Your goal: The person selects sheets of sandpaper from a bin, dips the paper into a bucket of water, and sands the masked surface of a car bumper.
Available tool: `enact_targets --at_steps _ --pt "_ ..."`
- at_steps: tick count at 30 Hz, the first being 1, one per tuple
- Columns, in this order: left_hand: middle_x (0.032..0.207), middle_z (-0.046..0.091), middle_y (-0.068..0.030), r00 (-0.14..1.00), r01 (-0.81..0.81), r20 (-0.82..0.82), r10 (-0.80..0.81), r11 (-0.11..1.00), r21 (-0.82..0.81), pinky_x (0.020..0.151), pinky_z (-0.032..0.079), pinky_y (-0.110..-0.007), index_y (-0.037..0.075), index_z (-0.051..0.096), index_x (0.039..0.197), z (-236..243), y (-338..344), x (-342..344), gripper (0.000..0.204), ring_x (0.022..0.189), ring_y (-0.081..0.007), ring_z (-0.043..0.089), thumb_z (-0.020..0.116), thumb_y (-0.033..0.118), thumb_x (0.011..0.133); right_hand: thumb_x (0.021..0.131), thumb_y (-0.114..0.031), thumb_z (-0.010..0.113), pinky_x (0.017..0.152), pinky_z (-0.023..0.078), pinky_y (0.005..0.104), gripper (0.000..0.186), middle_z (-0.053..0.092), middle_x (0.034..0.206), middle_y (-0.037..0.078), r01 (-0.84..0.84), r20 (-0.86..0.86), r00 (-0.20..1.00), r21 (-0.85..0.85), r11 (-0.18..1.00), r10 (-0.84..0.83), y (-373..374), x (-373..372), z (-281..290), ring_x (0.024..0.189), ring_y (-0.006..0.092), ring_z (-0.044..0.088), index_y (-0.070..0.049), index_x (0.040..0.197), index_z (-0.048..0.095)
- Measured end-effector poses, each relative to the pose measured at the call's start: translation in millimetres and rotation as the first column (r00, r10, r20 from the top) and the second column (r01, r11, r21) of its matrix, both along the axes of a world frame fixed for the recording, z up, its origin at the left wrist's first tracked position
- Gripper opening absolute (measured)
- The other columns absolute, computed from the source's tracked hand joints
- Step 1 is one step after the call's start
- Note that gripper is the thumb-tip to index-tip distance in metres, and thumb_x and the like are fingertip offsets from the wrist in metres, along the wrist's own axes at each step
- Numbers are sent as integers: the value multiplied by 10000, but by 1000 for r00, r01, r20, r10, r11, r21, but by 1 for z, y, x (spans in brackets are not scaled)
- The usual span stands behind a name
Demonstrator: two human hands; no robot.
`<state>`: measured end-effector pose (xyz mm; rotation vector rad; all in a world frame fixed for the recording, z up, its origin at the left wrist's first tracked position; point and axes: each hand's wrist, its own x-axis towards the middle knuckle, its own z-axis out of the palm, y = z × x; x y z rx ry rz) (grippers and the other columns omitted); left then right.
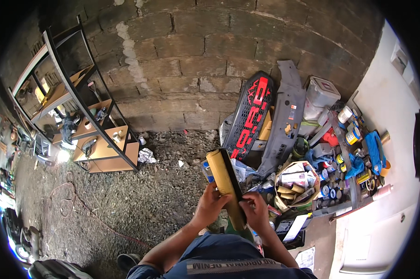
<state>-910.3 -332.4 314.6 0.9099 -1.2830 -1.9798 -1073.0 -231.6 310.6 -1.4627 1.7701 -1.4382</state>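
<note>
Held out in front of me is a long bar (223, 181) with a yellow-tan, paper-like face and a black strip along its right side, tilted with its top end to the left. My left hand (210, 204) is closed on its left side, thumb across the yellow face. My right hand (255, 211) grips the lower right side, fingertips at the black strip. The yellow piece's lower end hangs down toward my blue clothing. A clear plastic bag (242, 169) and a blue-labelled item at the bar's upper left are partly hidden behind it.
A metal shelving unit (98, 139) stands left on gravel, with a red hose (80, 204) nearby. Against the block wall lean a black-and-red grille (254, 107) and grey panel (283, 125). Several cans and tubs (354, 135) crowd the right, beside a box of rolls (319, 186) and a white panel (368, 242).
</note>
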Motion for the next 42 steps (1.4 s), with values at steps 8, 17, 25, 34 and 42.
enact_targets --at_steps 8,17,25,34,42 --pt "1271 582 -97 968 166 -211 -137 978 128 915 560 -405 82 359 1464 -24 -4 15 537 1166 -227 605 524 171 961 924 10 642 759 467 236 136 649 914 36 77 461 884 32 996 -83 3 -22 -12 840 81 593 -12 1039 573" --pt "1265 591 -113 953 182 -272 -132 969 168 902 574 -413 45 407 1443 -29 -5 13 542 1152 -239 616 497 187 927 957 -18 617 765 452 232 158 628 911 6 91 486 867 74 993 -115 8 -22 -21 855 58 553 7 1112 603" --pt "1268 590 -129 978 148 -159 -133 985 89 888 572 -440 52 362 1452 -27 -3 6 627 1102 -255 642 574 293 913 929 0 607 734 508 295 181 655 938 81 70 25 997 39 997 -71 11 -17 2 817 178 642 -51 1087 679" --pt "1160 627 -90 979 -171 -69 192 957 233 815 562 -375 38 447 1339 -37 4 -16 586 1002 -231 647 760 134 853 895 37 599 768 542 368 231 685 978 150 -29 -79 997 -37 999 26 -3 -2 12 879 329 683 -36 1088 704" --pt "1080 632 -132 978 -5 -194 81 931 366 813 579 -411 9 516 1265 -28 -31 17 512 921 -268 667 685 130 797 900 55 583 803 521 321 196 706 968 135 194 -15 981 14 981 -193 -14 -34 13 896 268 691 -18 1018 721"
